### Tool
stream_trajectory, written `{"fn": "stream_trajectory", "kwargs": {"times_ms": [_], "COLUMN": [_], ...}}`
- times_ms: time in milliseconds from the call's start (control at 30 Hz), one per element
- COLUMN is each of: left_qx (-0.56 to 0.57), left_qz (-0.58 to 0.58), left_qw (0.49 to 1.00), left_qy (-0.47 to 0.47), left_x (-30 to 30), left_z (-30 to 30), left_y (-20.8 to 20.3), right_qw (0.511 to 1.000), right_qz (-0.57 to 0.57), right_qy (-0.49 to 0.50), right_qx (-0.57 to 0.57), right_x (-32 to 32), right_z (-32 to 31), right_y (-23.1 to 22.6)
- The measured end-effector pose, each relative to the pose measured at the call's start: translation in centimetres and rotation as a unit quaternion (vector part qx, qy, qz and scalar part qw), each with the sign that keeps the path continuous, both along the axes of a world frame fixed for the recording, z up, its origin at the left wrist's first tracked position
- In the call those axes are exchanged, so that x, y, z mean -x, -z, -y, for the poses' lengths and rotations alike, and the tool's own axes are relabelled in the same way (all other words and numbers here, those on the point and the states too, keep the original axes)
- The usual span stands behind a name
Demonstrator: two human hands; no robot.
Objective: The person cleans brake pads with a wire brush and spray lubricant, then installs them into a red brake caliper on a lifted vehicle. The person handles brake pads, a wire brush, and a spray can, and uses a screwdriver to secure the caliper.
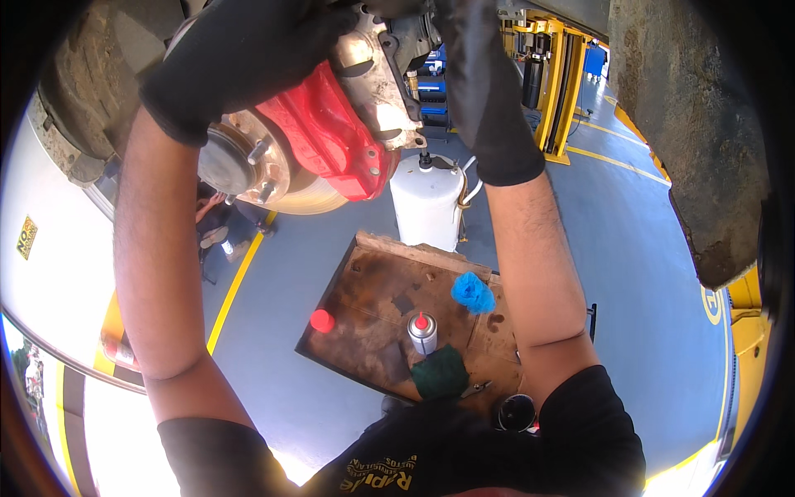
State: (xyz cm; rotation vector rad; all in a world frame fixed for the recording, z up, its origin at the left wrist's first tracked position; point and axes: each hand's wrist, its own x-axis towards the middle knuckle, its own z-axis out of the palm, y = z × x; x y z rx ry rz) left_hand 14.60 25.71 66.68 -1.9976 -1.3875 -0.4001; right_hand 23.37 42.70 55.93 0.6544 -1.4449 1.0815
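Both my hands wear black gloves and reach up to a wheel hub under a raised vehicle. My left hand (pixel 257 58) bends over a red brake caliper (pixel 327 132), its fingers curled against the upper part beside a bare metal plate (pixel 373 79). Behind the caliper are the brake disc (pixel 310 197) and the hub with its wheel studs (pixel 240 157). My right hand (pixel 480 83) is raised on the other side of the metal plate, near dark suspension parts (pixel 414 37). Its fingertips are cut off by the top edge, so its grip is hidden.
Below stands a stained tray table (pixel 356 290) with a spray can (pixel 422 331), red cap (pixel 322 320), blue crumpled cloth (pixel 473 292), green cloth (pixel 440 372) and pliers (pixel 476 388). Beyond are a white tank (pixel 426 199) and yellow lift post (pixel 556 91). Another person (pixel 219 215) crouches at left.
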Motion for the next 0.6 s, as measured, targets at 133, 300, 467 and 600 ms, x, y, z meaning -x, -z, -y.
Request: {"fn": "stream_trajectory", "kwargs": {"times_ms": [133,300,467,600], "left_qx": [-0.005,-0.132,-0.103,-0.073], "left_qz": [0.062,0.009,0.061,0.049], "left_qw": [0.995,0.989,0.993,0.996], "left_qy": [0.079,0.069,-0.013,-0.032], "left_x": [1.1,1.6,1.6,0.5], "left_z": [-0.2,-0.3,1.5,0.5], "left_y": [0.3,0.7,0.8,0.5], "right_qw": [0.991,0.997,0.999,0.996], "right_qz": [-0.008,-0.03,-0.049,-0.045], "right_qy": [-0.109,0.015,-0.004,0.026], "right_qx": [0.082,-0.067,0.004,0.078], "right_x": [-3.2,3.6,-2.3,2.1], "right_z": [-0.1,0.4,0.4,1.9], "right_y": [-5.6,-7.3,-5.9,1.5]}}
